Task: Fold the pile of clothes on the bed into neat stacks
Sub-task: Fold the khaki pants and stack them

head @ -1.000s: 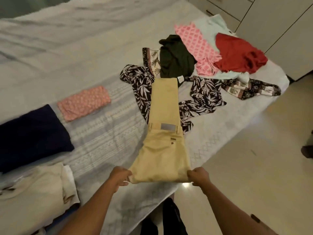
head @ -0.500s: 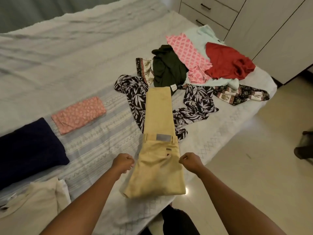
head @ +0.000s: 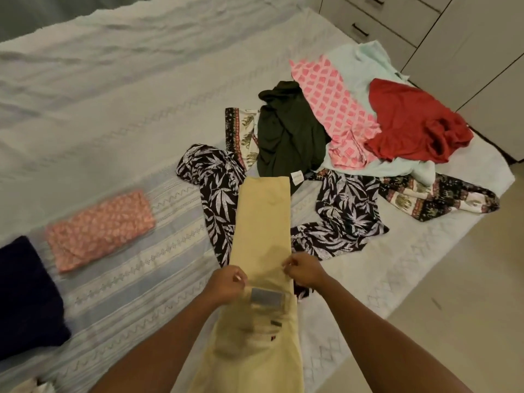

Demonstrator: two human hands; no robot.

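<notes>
Tan trousers [head: 262, 219] lie lengthwise on the bed, legs folded together and pointing away from me, with the grey waistband patch [head: 268, 297] near my wrists. My left hand [head: 226, 285] pinches their left edge just beyond the waistband, fingers curled. My right hand [head: 304, 272] pinches the right edge at the same height. Beyond the trousers lies the unfolded pile: a black leaf-print garment [head: 344, 217], a dark green top [head: 289, 134], a pink patterned piece [head: 337, 112], a red top [head: 411, 123], a mint garment [head: 360, 66] and elephant-print cloth [head: 442, 198].
Folded items sit at the left: a salmon printed piece [head: 100, 228], a navy garment [head: 24, 293], and a cream one [head: 31, 388] at the bottom edge. The bed's right edge [head: 402, 282] meets tiled floor [head: 467, 307]. White drawers and cupboards [head: 453, 38] stand at the back right.
My hands let go of the trousers' near end and slid forward along both sides to just past the waistband. The view moved closer over the bed.
</notes>
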